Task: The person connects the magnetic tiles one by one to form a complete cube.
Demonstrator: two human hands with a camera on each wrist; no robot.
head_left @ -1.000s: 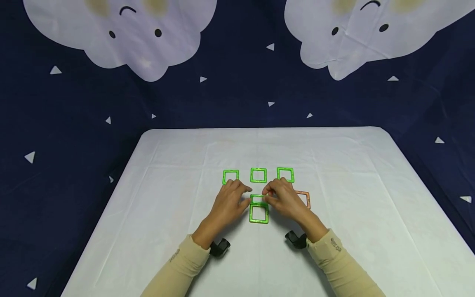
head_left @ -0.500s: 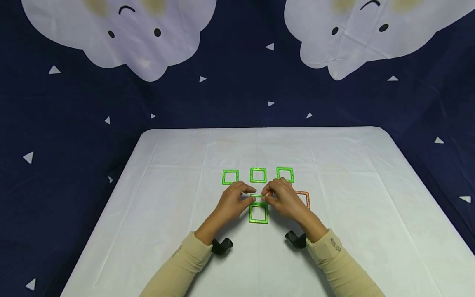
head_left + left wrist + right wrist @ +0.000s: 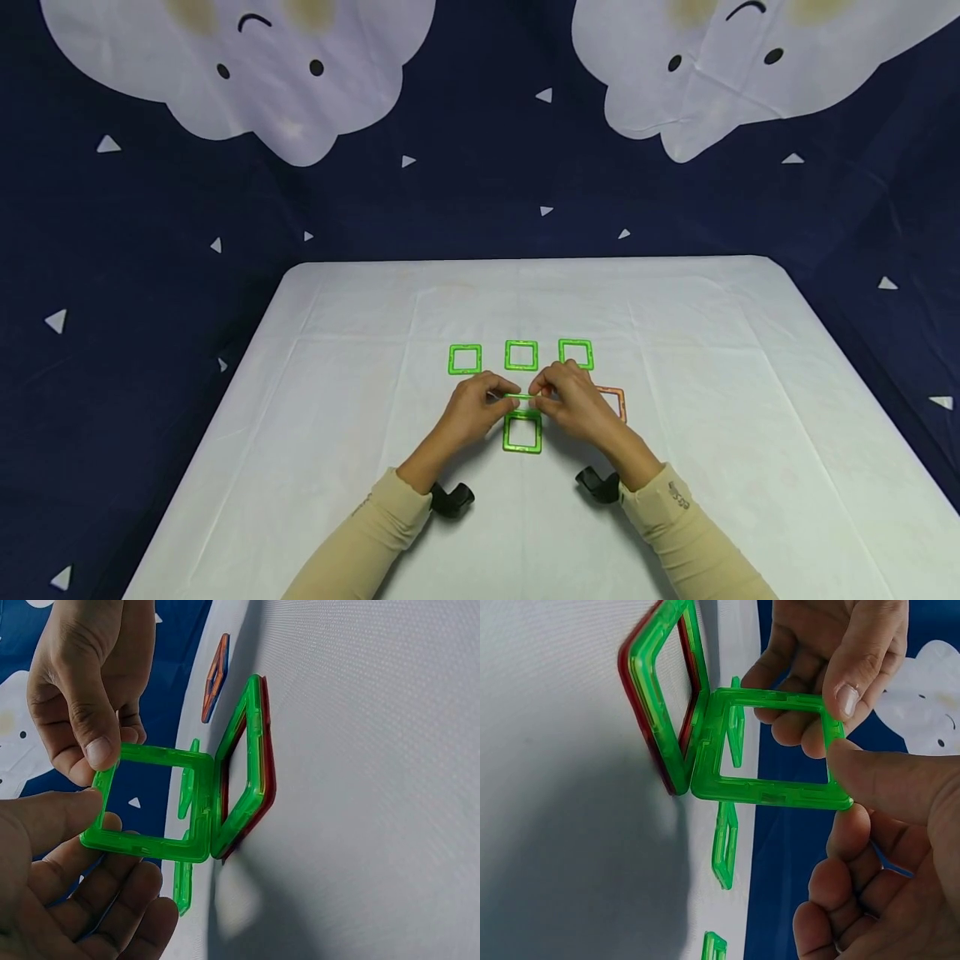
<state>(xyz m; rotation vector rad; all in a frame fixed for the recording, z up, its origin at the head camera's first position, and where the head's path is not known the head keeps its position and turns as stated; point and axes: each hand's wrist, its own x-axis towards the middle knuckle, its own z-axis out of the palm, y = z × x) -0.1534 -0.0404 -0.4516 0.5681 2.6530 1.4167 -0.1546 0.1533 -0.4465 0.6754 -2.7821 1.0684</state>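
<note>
Together, the two hands pinch one upright green square frame (image 3: 765, 796) by its top edge, near the middle of a white-covered desk (image 3: 337, 350). The left hand (image 3: 471, 410) has its grip at the frame's left upper corner, thumb on the near side and fingers behind. The right hand (image 3: 567, 398) pinches the right upper corner likewise, with its other fingers curved below in the right wrist view.

The upright frame's lower edge meets the far edge of a flat green square frame (image 3: 522, 450), and the two stand at roughly a right angle. Under the flat green frame lies a red frame (image 3: 270, 765), its rim showing in both wrist views.

Beyond the hands, three more green frames lie in a row, spaced apart: a left one (image 3: 452, 359), a middle one (image 3: 508, 355) and a right one (image 3: 576, 342) whose near edge is partly covered by the right hand. Just beside that hand is an orange frame (image 3: 612, 389), also partly covered; it seems to have a blue layer beneath, though it is small in the left wrist view.

Beige sleeves (image 3: 360, 537) cover both forearms, and behind the desk hangs a dark blue cloth (image 3: 480, 200) with white clouds (image 3: 270, 100) and small triangles.
</note>
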